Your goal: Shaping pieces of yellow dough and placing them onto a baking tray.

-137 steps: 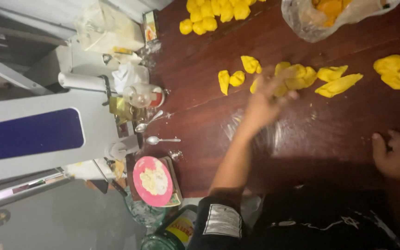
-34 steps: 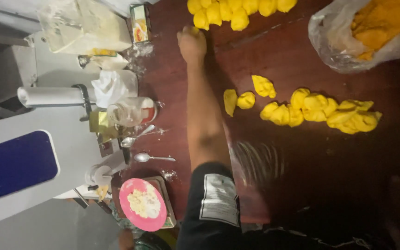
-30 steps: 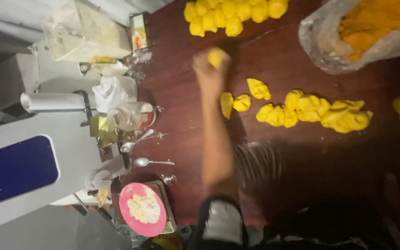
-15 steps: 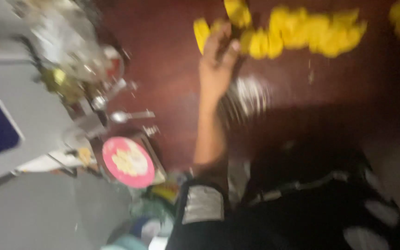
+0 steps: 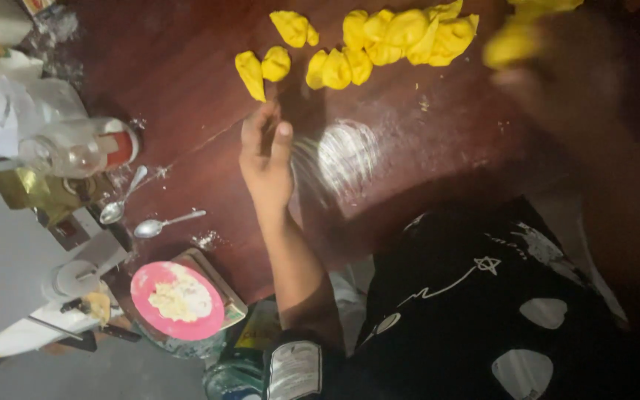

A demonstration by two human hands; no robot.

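Since half a second ago my left hand (image 5: 267, 159) has slid back from the row of yellow dough pieces and now lies on the dark red-brown wooden table (image 5: 187, 89), fingers drawn loosely together, clamped on nothing.

Far left, a clear plastic jar with a red lid (image 5: 83, 147) lies on its side, two metal spoons (image 5: 142, 211) rest just below it, and a round pink plate of pale crumbs (image 5: 175, 300) sits near the table's edge. Just above my left fingertips lies the nearest yellow dough piece (image 5: 250, 74), close but not touching, with the row of yellow dough lumps (image 5: 387, 41) running rightward beyond it. A pale floury smear (image 5: 346, 152) marks the wood beside my thumb.

Far right, my right hand (image 5: 557, 67) is a dark blur with a yellow lump (image 5: 512, 46) at its fingertips; I cannot tell whether it grips it.
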